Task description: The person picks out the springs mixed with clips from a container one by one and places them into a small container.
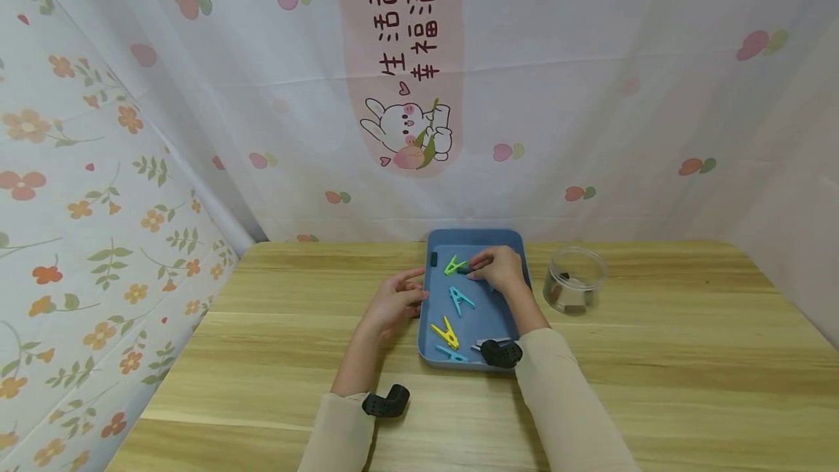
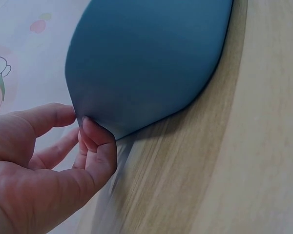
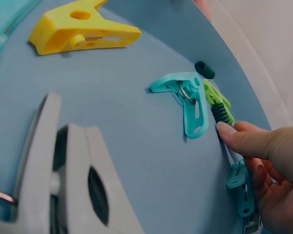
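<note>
My left hand point(image 1: 396, 304) is at the left side of a blue tray point(image 1: 423, 326), its fingertips and thumb pinching the edge in the left wrist view. Over the far part of the tray, my right hand point(image 1: 501, 268) pinches a small dark green ridged cylinder point(image 3: 219, 112) between thumb and fingers. That cylinder lies against a lime green clothespin point(image 1: 455, 265). Nearby are a turquoise clothespin point(image 1: 460, 300) and a smooth dark green cylinder point(image 1: 434, 259). Another turquoise clip point(image 3: 241, 190) shows beside the right fingers.
Toward the tray's near end lie a yellow clothespin point(image 1: 446, 333), a turquoise clothespin point(image 1: 451, 353) and a grey clothespin point(image 3: 83, 175), partly hidden by the right wrist camera in the head view. A clear round jar point(image 1: 574, 282) with small items stands right of the tray. A patterned curtain point(image 1: 557, 130) hangs behind the wooden table point(image 1: 675, 355).
</note>
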Tool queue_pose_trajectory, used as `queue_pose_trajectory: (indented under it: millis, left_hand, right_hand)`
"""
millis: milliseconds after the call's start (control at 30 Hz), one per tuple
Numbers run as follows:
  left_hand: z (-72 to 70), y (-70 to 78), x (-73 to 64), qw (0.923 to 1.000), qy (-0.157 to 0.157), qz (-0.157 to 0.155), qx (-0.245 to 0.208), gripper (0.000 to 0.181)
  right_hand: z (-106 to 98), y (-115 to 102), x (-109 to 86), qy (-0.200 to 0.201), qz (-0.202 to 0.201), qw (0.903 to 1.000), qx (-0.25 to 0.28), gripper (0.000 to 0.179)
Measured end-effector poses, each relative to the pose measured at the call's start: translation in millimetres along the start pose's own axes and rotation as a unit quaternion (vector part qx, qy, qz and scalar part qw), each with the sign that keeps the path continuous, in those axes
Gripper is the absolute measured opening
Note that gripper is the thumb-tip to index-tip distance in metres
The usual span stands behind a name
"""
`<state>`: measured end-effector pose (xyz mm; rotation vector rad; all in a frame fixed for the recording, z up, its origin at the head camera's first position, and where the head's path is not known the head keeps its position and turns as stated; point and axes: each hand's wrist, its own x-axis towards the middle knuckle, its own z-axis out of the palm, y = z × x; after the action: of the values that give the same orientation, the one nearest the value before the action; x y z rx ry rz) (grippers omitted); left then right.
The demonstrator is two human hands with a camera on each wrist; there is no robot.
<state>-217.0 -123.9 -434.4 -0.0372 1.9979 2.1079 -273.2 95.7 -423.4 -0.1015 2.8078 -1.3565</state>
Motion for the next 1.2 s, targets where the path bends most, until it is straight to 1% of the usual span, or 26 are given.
queue_pose_trajectory:
  millis: [233, 433, 567, 833, 900, 1200]
  left_hand:
    - [0.4, 0.7, -0.2, 1.0, 0.001, -0.004, -0.002, 0.055]
    - [0.5, 0.5, 0.4, 1.0, -0.004, -0.001, -0.002, 0.055]
    - [0.4, 0.0, 0.6, 1.0, -0.004, -0.001, -0.004, 0.055]
    - [0.4, 1.2, -0.5, 1.0, 0.003, -0.006, -0.001, 0.055]
    - [0.3, 1.0, -0.5, 1.0, 0.003, -0.004, 0.001, 0.055]
    - [0.7, 1.4, 0.4, 1.0, 0.004, -0.006, 0.001, 0.054]
  right_hand:
    - [-1.9, -1.2, -0.5, -0.012, -0.002, 0.9999, -0.005, 0.023]
    - [-5.8, -2.5, 0.0, -0.029, 0.015, 0.9995, 0.002, 0.025]
    - [-8.0, -2.4, 1.4, -0.038, 0.02, 0.999, 0.012, 0.022]
    - [-8.6, 0.7, 3.5, -0.048, 0.001, 0.9988, 0.011, 0.022]
    - [-8.7, 0.7, 4.0, -0.047, 0.001, 0.9988, 0.013, 0.023]
    - [-13.3, -3.1, 2.7, -0.051, -0.004, 0.9979, 0.04, 0.024]
